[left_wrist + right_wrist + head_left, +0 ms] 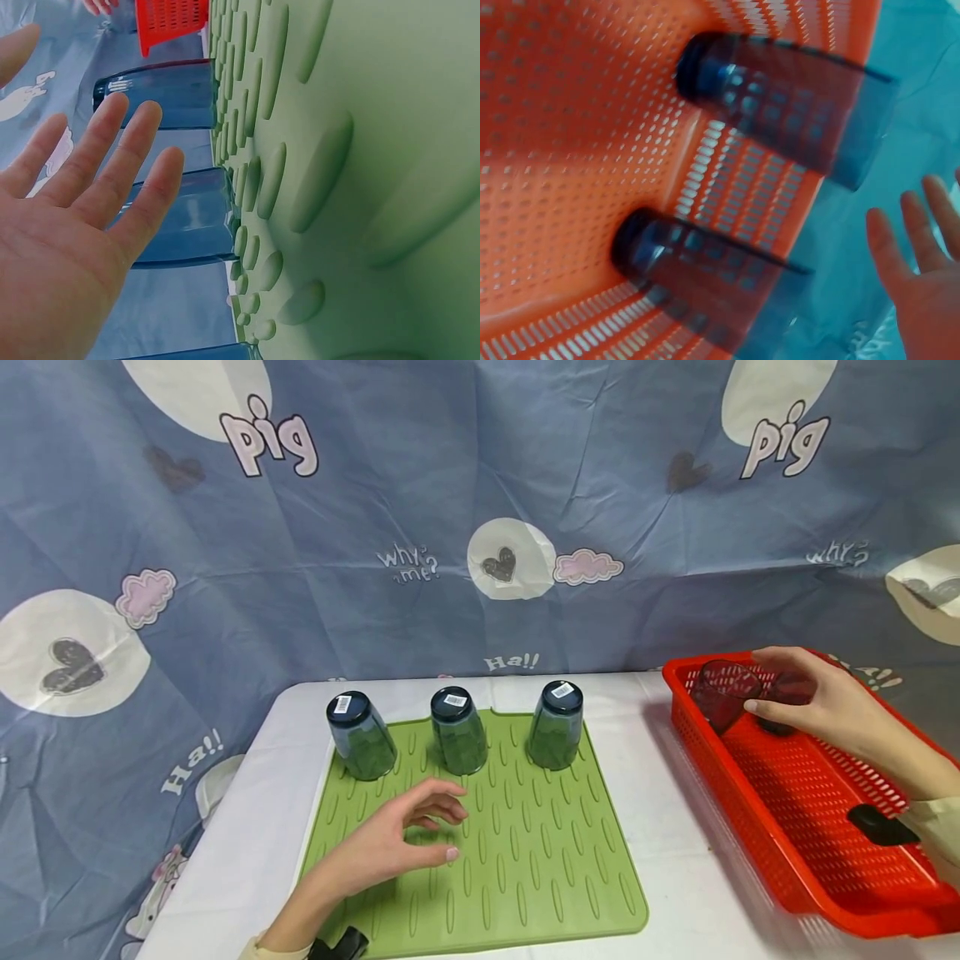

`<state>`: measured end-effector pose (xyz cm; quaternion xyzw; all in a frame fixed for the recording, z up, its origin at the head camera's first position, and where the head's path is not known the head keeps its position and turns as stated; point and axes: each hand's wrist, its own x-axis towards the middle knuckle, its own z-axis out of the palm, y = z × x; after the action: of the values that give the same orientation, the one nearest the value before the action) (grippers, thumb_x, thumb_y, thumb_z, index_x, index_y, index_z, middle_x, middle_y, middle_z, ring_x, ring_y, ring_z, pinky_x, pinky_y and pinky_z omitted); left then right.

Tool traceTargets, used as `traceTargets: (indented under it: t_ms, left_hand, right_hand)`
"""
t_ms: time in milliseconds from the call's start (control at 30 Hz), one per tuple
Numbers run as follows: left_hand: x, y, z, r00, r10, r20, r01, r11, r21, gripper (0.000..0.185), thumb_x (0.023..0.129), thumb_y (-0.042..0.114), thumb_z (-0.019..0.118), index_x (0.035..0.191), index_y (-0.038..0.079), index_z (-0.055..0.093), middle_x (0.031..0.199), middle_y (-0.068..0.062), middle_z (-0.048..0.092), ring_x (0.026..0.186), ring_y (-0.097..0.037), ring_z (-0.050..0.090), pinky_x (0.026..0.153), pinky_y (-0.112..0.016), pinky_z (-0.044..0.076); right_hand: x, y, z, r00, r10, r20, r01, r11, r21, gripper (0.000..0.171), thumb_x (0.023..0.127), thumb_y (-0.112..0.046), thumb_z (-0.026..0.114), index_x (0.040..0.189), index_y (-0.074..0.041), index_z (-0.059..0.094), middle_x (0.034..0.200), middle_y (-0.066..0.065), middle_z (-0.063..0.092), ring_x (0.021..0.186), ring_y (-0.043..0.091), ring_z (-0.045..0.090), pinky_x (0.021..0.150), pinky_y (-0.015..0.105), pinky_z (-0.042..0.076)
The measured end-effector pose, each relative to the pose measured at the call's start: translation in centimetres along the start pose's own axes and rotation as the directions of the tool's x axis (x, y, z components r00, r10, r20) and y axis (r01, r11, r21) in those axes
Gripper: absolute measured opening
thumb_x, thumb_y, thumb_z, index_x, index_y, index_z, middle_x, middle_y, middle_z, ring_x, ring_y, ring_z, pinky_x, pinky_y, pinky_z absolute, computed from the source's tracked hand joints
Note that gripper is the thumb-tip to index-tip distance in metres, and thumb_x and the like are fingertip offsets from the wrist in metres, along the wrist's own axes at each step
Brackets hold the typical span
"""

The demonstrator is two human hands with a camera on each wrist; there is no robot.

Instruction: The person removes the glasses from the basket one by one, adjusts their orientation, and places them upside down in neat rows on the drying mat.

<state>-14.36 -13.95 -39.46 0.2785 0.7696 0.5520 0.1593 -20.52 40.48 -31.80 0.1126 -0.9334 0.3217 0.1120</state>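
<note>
Three blue-tinted drinking glasses stand upside down in a row along the back of a green ridged mat (525,877): a left glass (365,745), a middle glass (461,739) and a right glass (556,735). My left hand (397,835) hovers over the mat in front of them, fingers loosely spread, holding nothing. Two more glasses stand upright in the far end of a red perforated basket (738,785); the right wrist view shows an upper glass (780,105) and a lower glass (705,277). Above their rims hangs my right hand (825,697), fingers extended and apart from both.
A white cloth (660,868) covers the table under mat and basket. Behind it hangs a blue printed curtain (420,610). The basket's raised rim runs along the right side. A black wrist device (345,945) sits at my left wrist.
</note>
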Motion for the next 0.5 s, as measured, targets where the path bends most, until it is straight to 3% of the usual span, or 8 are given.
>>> traceTargets:
  t_ms: [100, 300, 500]
  left_hand:
    - [0.0, 0.0, 0.0, 1.000, -0.005, -0.002, 0.005, 1.000, 0.002, 0.058, 0.086, 0.012, 0.076, 0.135, 0.025, 0.050, 0.124, -0.010, 0.060, 0.114, -0.023, 0.058, 0.100, -0.050, 0.045]
    - [0.0, 0.0, 0.1, 1.000, -0.006, 0.005, 0.006, 1.000, -0.003, 0.057, 0.085, 0.012, 0.076, 0.135, 0.024, 0.051, 0.123, -0.010, 0.061, 0.114, -0.023, 0.058, 0.100, -0.051, 0.045]
    - [0.0, 0.0, 0.1, 1.000, -0.026, 0.010, 0.026, 1.000, -0.009, 0.057, 0.086, 0.013, 0.077, 0.135, 0.024, 0.051, 0.124, -0.010, 0.061, 0.114, -0.024, 0.058, 0.101, -0.052, 0.045]
  right_hand:
    - [0.3, 0.7, 0.0, 1.000, 0.003, 0.006, -0.003, 1.000, 0.003, 0.068, 0.081, -0.014, 0.083, 0.140, -0.012, 0.049, 0.126, 0.001, 0.052, 0.092, -0.009, 0.056, 0.070, 0.006, 0.045]
    - [0.9, 1.4, -0.1, 0.999, 0.022, 0.044, -0.023, 1.000, 0.020, 0.072, 0.083, -0.016, 0.081, 0.145, -0.011, 0.043, 0.134, 0.017, 0.051, 0.093, -0.009, 0.056, 0.066, 0.010, 0.049]
    - [1.4, 2.5, 0.0, 0.996, 0.033, 0.083, -0.038, 0.997, 0.064, 0.074, 0.087, -0.016, 0.076, 0.148, -0.009, 0.036, 0.140, 0.023, 0.047, 0.101, -0.010, 0.051, 0.074, 0.003, 0.043]
